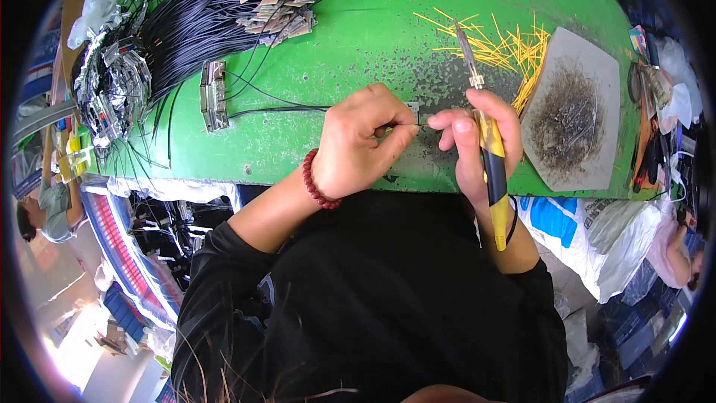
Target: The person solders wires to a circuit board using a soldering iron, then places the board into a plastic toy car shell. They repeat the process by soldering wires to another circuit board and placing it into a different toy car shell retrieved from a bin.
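My left hand (360,140) pinched a limp-looking black cable (287,109), best held near its end; my right hand (468,168) gripped a soldering iron (493,157).

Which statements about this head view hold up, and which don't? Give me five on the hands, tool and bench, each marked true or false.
1. The right hand holds a yellow-and-black soldering iron. True.
2. A red beaded bracelet circles the right wrist. False: the bracelet is on the left wrist.
3. A black cable runs from a silver part toward the left hand. True.
4. The large bundle of black wires lies at the table's right end. False: the bundle lies at the upper left of the green table.
5. Thin yellow strands lie to the left of the grey board. True.
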Tool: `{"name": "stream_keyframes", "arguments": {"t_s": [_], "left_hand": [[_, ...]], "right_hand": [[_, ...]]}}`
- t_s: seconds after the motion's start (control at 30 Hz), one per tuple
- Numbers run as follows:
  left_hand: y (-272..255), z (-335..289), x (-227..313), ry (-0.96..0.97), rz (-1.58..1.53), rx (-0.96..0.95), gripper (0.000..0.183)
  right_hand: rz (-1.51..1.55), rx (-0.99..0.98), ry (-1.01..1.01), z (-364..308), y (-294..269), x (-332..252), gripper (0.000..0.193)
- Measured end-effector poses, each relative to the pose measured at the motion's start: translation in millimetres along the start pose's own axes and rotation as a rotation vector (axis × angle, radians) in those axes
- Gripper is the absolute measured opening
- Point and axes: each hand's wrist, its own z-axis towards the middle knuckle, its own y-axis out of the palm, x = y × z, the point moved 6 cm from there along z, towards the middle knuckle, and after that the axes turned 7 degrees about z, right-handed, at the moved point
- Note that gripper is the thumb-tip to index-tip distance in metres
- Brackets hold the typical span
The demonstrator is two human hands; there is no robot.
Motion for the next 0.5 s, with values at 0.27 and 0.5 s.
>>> {"name": "stream_keyframes", "arguments": {"t_s": [0.27, 0.5], "left_hand": [[2.8, -1.8, 4.2, 0.083, 0.057, -0.028, 0.011], [0.4, -4.3, -1.7, -0.039, 0.014, -0.04, 0.009]], "right_hand": [[-0.055, -0.082, -0.043, -0.6, 4.7, 1.9, 0.033], [-0.15, -0.087, 0.055, 2.0, 7.8, 1.5, 0.037]]}}
